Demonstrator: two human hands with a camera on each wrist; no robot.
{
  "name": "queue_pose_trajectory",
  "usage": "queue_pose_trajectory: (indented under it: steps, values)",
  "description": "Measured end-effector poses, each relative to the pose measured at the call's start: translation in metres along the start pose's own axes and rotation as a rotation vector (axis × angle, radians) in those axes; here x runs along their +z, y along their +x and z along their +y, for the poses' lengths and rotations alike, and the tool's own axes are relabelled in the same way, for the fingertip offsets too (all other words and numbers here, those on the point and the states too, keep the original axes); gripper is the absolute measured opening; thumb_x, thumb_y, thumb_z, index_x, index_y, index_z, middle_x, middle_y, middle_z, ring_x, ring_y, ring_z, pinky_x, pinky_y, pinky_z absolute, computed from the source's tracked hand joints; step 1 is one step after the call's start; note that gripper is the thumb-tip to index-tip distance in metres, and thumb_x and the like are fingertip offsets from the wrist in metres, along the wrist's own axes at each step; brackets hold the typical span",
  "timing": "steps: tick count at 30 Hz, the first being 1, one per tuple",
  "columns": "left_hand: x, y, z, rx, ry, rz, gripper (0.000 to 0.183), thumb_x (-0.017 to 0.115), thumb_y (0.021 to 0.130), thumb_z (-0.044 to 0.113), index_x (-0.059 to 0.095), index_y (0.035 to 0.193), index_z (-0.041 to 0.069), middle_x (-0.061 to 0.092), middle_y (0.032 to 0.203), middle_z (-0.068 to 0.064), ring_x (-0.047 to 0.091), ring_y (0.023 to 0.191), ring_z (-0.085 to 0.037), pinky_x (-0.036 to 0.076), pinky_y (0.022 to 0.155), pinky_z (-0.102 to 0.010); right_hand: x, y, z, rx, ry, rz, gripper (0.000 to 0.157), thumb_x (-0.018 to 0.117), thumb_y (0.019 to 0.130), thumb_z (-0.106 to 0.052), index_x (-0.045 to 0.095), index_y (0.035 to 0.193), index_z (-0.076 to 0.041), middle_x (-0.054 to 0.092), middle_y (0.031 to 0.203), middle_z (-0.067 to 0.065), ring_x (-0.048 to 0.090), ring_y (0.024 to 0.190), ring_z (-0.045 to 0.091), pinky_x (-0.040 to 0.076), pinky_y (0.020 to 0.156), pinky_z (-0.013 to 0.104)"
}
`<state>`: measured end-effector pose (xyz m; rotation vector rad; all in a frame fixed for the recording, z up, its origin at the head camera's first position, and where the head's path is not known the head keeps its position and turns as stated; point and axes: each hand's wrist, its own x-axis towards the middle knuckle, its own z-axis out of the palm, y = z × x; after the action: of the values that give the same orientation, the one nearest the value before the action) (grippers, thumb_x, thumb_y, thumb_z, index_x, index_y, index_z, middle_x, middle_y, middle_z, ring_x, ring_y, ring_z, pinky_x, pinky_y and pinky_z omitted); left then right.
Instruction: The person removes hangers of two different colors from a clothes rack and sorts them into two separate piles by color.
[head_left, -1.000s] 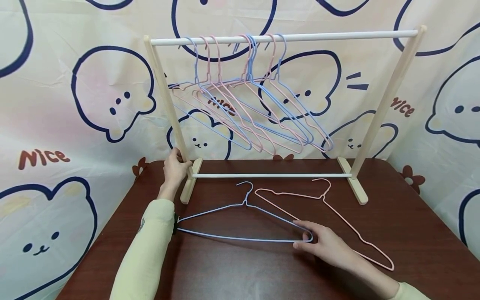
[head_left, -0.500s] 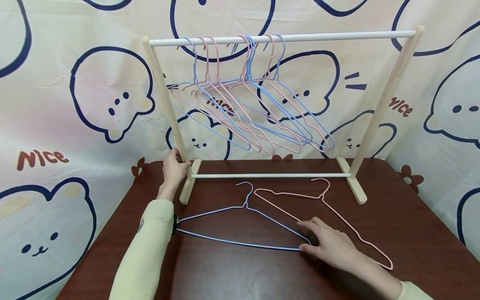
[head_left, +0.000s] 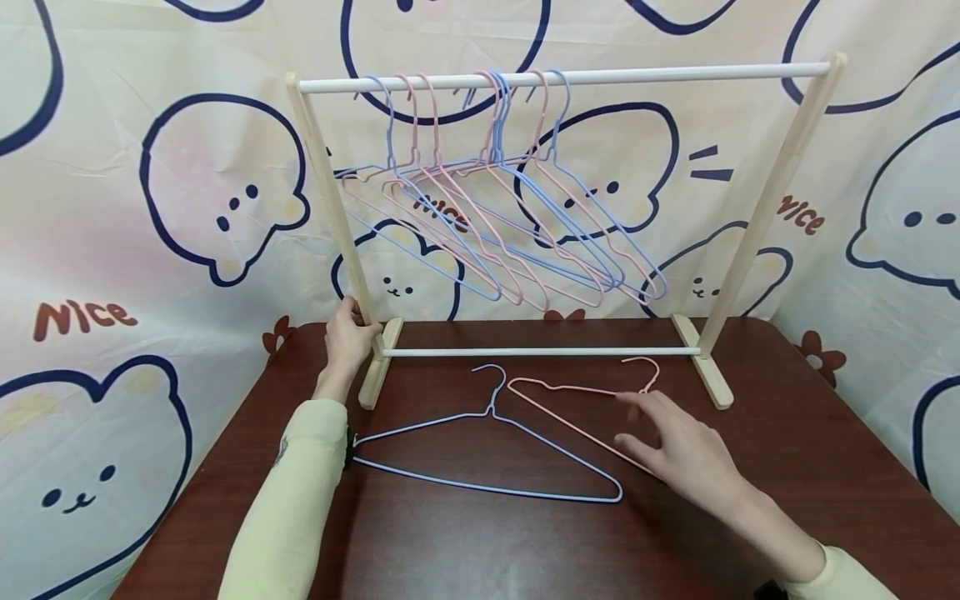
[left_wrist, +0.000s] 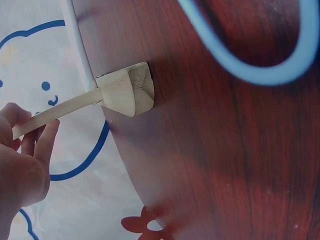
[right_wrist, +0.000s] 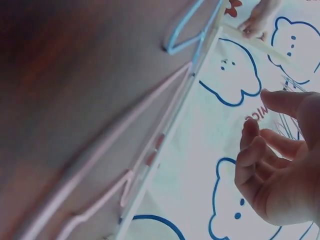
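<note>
My left hand (head_left: 347, 342) grips the left wooden post (left_wrist: 65, 108) of the clothes rack low down, thumb and fingers around it in the left wrist view. A blue hanger (head_left: 480, 486) lies flat on the table, its left end close by my left wrist. To its right lies a pink hanger (head_left: 562, 421), partly hidden by my right hand (head_left: 686, 450). That hand hovers over the pink hanger with fingers loosely bent and thumb apart. Nothing sits between its fingers in the right wrist view, where the pink hanger (right_wrist: 100, 150) shows at the left.
Several blue and pink hangers (head_left: 517, 192) hang from the rack's white top rail (head_left: 675, 75), bunched left of centre. The white lower bar (head_left: 540, 352) and the right foot (head_left: 708, 371) stand behind the lying hangers. A patterned cloth (head_left: 225, 317) backs the brown table (head_left: 480, 550).
The right hand has let go of the blue hanger's right corner and moved up and right over the pink hanger. That corner now lies slightly nearer the front. The left hand stays on the post.
</note>
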<state>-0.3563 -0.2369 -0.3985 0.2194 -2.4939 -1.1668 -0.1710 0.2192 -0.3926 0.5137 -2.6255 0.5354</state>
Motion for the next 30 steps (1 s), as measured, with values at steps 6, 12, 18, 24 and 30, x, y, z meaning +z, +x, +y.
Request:
queue_pose_trajectory:
  steps: [6, 12, 18, 24, 30]
  values:
    - [0.001, 0.001, -0.001, -0.005, 0.0, 0.006, 0.029, 0.065, 0.089, 0.013, 0.05, 0.113, 0.005, 0.065, 0.109, -0.019, 0.064, 0.099, -0.038, 0.052, 0.091, -0.052, -0.013, 0.014, 0.003, -0.031, -0.016, 0.133, 0.049, 0.08, 0.082, -0.023, 0.061, 0.127, -0.019, 0.057, 0.093, -0.01, 0.046, 0.063, 0.002, 0.035, 0.046, 0.02]
    - [0.001, 0.001, -0.001, -0.004, 0.003, 0.003, 0.03, 0.065, 0.089, 0.014, 0.05, 0.113, 0.005, 0.066, 0.109, -0.019, 0.064, 0.099, -0.038, 0.052, 0.091, -0.052, -0.025, 0.026, 0.006, -0.036, -0.016, 0.238, 0.049, 0.082, 0.08, -0.017, 0.063, 0.125, -0.014, 0.061, 0.093, -0.003, 0.047, 0.062, 0.004, 0.036, 0.045, 0.021]
    - [0.0, 0.001, -0.003, 0.0, 0.009, 0.013, 0.029, 0.065, 0.088, 0.014, 0.05, 0.111, 0.005, 0.066, 0.108, -0.019, 0.064, 0.098, -0.038, 0.052, 0.091, -0.052, -0.031, 0.042, 0.007, -0.035, -0.018, 0.325, 0.05, 0.08, 0.081, -0.016, 0.061, 0.127, -0.012, 0.06, 0.093, 0.001, 0.051, 0.061, 0.009, 0.037, 0.044, 0.024]
    - [0.0, 0.0, -0.001, -0.003, 0.002, 0.008, 0.03, 0.065, 0.088, 0.013, 0.05, 0.112, 0.005, 0.066, 0.108, -0.019, 0.064, 0.098, -0.038, 0.053, 0.089, -0.051, -0.037, 0.057, 0.009, -0.03, -0.017, 0.39, 0.051, 0.078, 0.082, -0.012, 0.06, 0.129, -0.009, 0.06, 0.095, 0.006, 0.053, 0.061, 0.015, 0.036, 0.043, 0.024]
    - [-0.001, 0.0, -0.001, 0.005, 0.005, 0.007, 0.03, 0.065, 0.089, 0.014, 0.049, 0.112, 0.004, 0.065, 0.109, -0.02, 0.064, 0.098, -0.038, 0.053, 0.088, -0.051, -0.042, 0.07, 0.016, 0.009, -0.014, 0.447, 0.046, 0.079, 0.083, -0.013, 0.06, 0.125, -0.007, 0.062, 0.095, 0.007, 0.048, 0.057, 0.009, 0.032, 0.042, 0.022]
